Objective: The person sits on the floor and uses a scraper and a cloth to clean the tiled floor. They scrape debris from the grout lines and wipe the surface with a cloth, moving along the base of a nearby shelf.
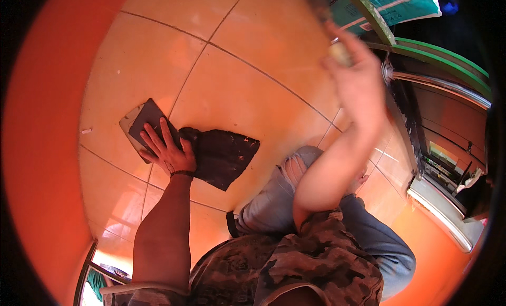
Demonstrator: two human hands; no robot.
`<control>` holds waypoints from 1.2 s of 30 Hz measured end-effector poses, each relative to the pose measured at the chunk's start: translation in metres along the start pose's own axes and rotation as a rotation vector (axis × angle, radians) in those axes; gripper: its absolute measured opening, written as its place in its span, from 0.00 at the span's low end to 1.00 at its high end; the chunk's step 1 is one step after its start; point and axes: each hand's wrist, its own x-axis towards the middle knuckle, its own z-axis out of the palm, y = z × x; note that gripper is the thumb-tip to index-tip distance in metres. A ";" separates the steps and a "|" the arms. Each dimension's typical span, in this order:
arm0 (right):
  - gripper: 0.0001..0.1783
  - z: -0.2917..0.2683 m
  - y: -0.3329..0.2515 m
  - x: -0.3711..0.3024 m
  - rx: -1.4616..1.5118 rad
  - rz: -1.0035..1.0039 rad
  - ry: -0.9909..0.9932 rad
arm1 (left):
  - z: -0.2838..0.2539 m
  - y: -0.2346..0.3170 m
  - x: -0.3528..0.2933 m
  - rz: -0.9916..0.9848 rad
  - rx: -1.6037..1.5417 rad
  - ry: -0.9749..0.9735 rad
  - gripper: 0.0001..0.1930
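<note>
My left hand (171, 155) lies flat with its fingers spread, pressing on a dark flat piece (147, 117). Under that piece a pale, stained board (128, 122) shows along its left edge. Beside the hand, a black sheet (221, 154) with ragged edges and small light flecks rests on the floor; whether it joins the dark piece is hidden by the hand. Raised at the upper right, my right hand (361, 76) is closed around a tool with a pale handle (340, 54). Its dark far end is smeared by motion, so its kind is unclear.
Tan floor tiles (253, 89) lie beneath everything, with an orange wall (47, 147) at left. A green-edged metal frame (443, 63) and a teal-and-white package (406, 5) stand at upper right. My bent knee (292, 171) is right of the black sheet.
</note>
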 end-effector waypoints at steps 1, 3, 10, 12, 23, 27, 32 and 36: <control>0.27 0.007 0.025 -0.007 -0.034 0.022 -0.002 | 0.001 0.011 0.004 0.023 -0.029 -0.016 0.40; 0.29 0.081 0.050 -0.015 -0.110 0.282 -0.228 | -0.001 0.005 0.002 0.005 0.013 -0.017 0.40; 0.30 0.072 0.016 0.023 -0.223 0.328 -0.376 | -0.004 0.005 0.002 0.002 -0.015 -0.031 0.40; 0.30 0.059 0.021 0.016 -0.192 0.231 -0.409 | -0.002 0.005 0.002 0.015 0.003 -0.016 0.39; 0.30 -0.013 -0.016 -0.017 -0.117 0.095 -0.542 | -0.004 0.004 0.000 -0.019 0.008 -0.063 0.41; 0.30 0.093 0.048 0.011 -0.055 0.055 -0.620 | -0.008 0.004 0.001 -0.012 -0.051 -0.045 0.42; 0.31 0.088 -0.031 0.070 -0.277 0.081 -0.700 | -0.008 0.007 0.001 -0.019 -0.002 -0.084 0.42; 0.32 0.075 -0.063 0.085 -0.318 0.060 -0.743 | -0.007 0.006 0.001 -0.025 -0.002 -0.083 0.41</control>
